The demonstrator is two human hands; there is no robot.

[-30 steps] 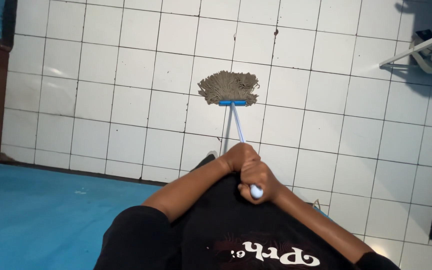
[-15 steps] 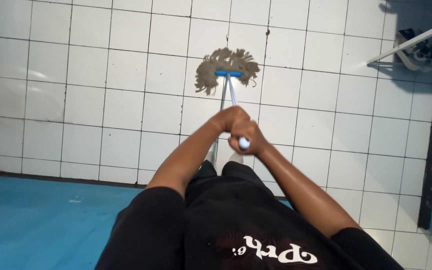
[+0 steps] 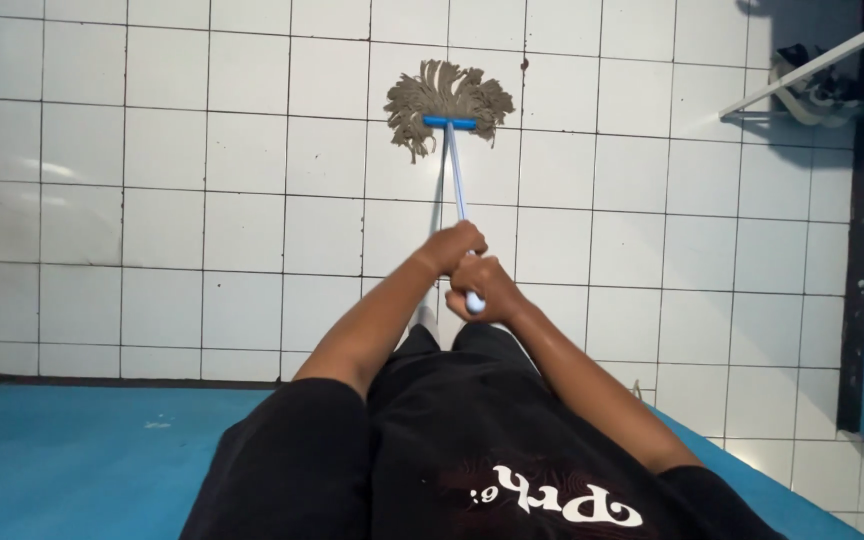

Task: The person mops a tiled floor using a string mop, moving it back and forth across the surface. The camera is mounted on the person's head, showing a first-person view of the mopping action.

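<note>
Gripping: both hands closed round one mop handle (image 3: 455, 190), at centre frame.
Left hand (image 3: 449, 247): fist wrapped about the pale blue shaft, higher up the frame than the other hand.
Right hand (image 3: 484, 287): fingers curled tight on the shaft's near end, touching the left hand; the rounded white tip pokes out beneath it.
Mop head (image 3: 447, 95): grey-brown string fringe on a blue clamp, lying on the tiled floor (image 3: 202, 180) in the upper centre of the frame.
Handle line: runs from the hands up the frame to the clamp.
Blue mat (image 3: 72, 460): lower left, bordering the tiles.
Rack (image 3: 812, 70): white bar with footwear under it, upper right.
</note>
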